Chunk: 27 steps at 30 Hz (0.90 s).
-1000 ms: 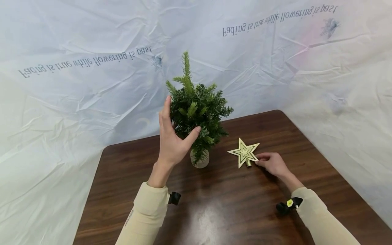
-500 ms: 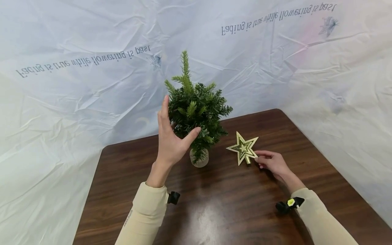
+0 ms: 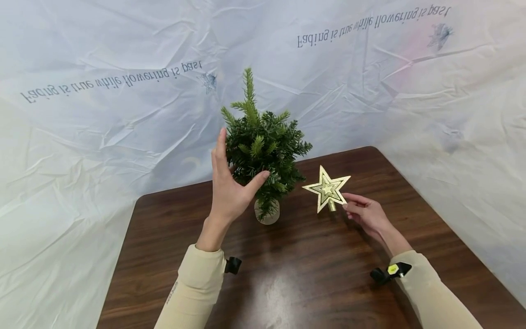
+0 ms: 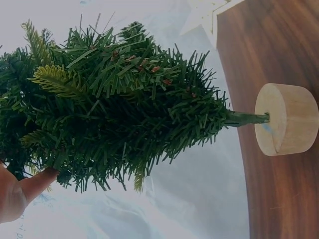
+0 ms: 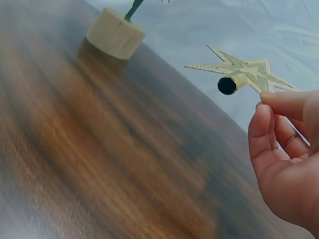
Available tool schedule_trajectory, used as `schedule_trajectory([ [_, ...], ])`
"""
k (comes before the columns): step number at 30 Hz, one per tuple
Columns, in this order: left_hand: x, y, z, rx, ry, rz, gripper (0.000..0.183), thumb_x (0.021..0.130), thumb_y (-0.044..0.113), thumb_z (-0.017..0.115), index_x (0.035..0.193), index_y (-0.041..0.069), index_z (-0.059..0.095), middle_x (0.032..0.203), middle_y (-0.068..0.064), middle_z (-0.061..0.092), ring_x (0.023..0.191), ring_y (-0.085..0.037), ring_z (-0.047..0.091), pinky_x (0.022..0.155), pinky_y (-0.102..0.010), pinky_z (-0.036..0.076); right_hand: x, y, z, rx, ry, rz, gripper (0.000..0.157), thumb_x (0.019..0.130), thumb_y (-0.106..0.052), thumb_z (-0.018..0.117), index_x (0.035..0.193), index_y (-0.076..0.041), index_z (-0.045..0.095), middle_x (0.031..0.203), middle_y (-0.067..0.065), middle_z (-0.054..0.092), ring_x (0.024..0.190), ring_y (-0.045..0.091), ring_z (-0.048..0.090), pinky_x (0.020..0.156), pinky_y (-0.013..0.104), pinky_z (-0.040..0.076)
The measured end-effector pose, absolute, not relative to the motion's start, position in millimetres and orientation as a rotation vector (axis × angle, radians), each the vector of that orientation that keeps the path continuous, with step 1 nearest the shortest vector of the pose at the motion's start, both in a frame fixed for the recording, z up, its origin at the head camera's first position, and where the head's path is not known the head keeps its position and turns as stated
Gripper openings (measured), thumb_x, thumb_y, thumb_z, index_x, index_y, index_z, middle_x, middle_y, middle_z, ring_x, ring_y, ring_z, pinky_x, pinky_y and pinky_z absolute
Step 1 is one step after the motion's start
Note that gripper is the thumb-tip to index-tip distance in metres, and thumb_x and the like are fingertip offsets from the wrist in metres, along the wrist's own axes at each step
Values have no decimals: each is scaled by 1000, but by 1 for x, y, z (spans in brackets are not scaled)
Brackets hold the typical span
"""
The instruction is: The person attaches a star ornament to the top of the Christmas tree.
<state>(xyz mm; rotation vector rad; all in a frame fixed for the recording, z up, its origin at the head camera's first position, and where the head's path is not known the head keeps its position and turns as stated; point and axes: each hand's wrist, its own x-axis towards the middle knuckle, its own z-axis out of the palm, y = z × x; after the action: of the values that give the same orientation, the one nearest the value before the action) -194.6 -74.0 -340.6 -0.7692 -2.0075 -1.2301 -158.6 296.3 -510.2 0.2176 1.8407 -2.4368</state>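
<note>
A small artificial Christmas tree [image 3: 267,146] stands upright on a round wooden base [image 4: 286,119]. My left hand [image 3: 230,187] is at its left side, fingers and thumb spread wide against the foliage; in the left wrist view only a bit of the left hand [image 4: 15,194] shows, a fingertip at the needles. To the right of the tree, my right hand [image 3: 370,217] pinches a gold star tree topper [image 3: 327,188] by its lower right point, between thumb and fingers. The right wrist view has the star [image 5: 256,72] tilted, with its hollow round socket facing the camera.
Everything is at a dark brown wooden table [image 3: 320,274] with rounded corners. Behind it hangs a wrinkled pale cloth [image 3: 135,137] printed with mirrored lettering. Each sleeve has a black camera mount [image 3: 233,265] at the wrist.
My right hand has raised the star topper up and slightly farther from me, tilting its face a little. The left hand and the tree stay practically where they were.
</note>
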Motion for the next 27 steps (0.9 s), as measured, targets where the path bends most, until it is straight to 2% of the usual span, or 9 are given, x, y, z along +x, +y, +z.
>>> schedule_trajectory([
  [7,-193,-75,-341,-764,-2027,-1237,109,94,69,67,170,15,12,178,-6,17,164,-25,20,132,-56,1,-159,288,-493,152,1760,-2564,34,98,7,69,119,-17,81,84,-3,71,71,10,65,66,21,56],
  [15,-193,-75,-341,-766,-2031,-1236,109,94,69,67,170,16,10,178,-9,17,164,-26,20,131,-62,2,-160,280,-467,23,1595,-2716,34,99,11,65,115,-15,82,84,-1,69,70,10,67,65,21,57],
  [23,-192,-75,-341,-770,-2031,-1234,110,94,70,66,171,16,10,178,-7,15,164,-26,20,130,-63,3,-161,274,-450,-160,1356,-2862,35,102,13,58,118,-9,80,86,4,70,74,12,68,67,21,56],
  [27,-192,-75,-341,-766,-2034,-1245,110,93,70,67,171,17,10,178,-5,15,164,-26,20,130,-62,3,-161,269,-440,-215,1302,-2907,33,101,13,59,119,-7,79,87,5,69,75,14,66,69,21,55],
])
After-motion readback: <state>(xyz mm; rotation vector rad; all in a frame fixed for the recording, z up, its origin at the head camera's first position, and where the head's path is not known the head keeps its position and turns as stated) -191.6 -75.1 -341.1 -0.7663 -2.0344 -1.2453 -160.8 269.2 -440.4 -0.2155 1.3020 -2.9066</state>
